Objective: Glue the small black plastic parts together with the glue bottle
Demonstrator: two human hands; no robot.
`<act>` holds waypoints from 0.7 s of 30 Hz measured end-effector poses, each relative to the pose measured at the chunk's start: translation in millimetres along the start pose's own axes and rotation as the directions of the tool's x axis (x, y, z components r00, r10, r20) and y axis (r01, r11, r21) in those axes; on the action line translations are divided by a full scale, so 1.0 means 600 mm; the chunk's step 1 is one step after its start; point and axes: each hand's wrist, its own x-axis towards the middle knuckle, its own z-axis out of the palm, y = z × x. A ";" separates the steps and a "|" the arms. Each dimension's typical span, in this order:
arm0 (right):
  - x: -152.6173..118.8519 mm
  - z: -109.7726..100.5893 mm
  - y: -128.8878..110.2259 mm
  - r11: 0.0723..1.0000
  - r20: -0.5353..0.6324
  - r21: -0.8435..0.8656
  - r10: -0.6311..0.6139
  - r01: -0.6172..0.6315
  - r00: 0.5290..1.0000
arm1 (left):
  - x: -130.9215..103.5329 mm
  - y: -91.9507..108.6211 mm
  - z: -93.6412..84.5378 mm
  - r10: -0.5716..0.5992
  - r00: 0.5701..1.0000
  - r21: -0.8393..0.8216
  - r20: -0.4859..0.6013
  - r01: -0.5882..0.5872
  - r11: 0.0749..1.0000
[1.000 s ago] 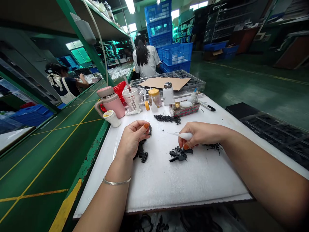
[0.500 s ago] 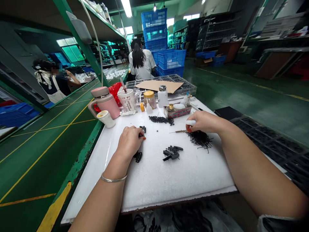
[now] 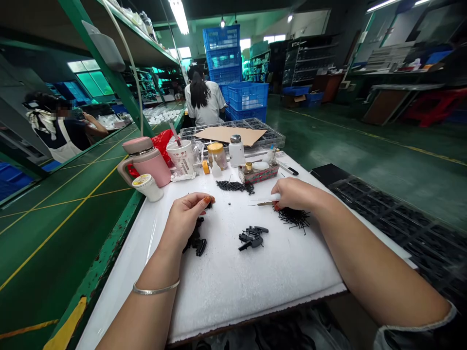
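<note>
Finger and thumb of my left hand are closed on a small black plastic part, mostly hidden by the fingertips. Just below that hand, more black plastic parts lie on the white work surface. My right hand is closed around a thin needle-tipped tool and a white, bottle-like object, both pointing left. Its fingertips are over a pile of thin black pins; whether they grip a pin is hidden. Between the hands sits a small group of curved black parts.
Tiny black rings are heaped further back. Behind them stand a red-patterned box, a white bottle, a yellow-lidded jar, a cup and a pink mug. Black trays lie right. Two people sit beyond.
My left hand has lifted from the black parts and turned, now pinching a small part at its fingertips. My right hand stays by the pins. The whole view has shifted slightly.
</note>
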 end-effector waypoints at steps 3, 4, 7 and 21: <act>-0.005 -0.005 0.001 1.000 0.003 -0.004 -0.012 0.012 1.000 | -0.005 0.003 0.004 -0.066 0.997 -0.159 0.042 0.072 0.985; -0.007 -0.008 0.001 1.000 -0.002 0.008 -0.011 0.011 1.000 | -0.006 0.005 0.004 -0.083 0.995 -0.198 0.047 0.091 0.976; -0.012 -0.019 0.003 0.998 -0.046 0.064 0.002 0.001 0.999 | -0.009 0.010 0.004 -0.112 0.992 -0.293 0.066 0.126 0.948; -0.019 -0.019 -0.027 0.826 -0.196 0.551 -0.013 0.121 0.981 | -0.021 0.027 0.015 -0.147 0.975 -0.509 0.165 0.212 0.834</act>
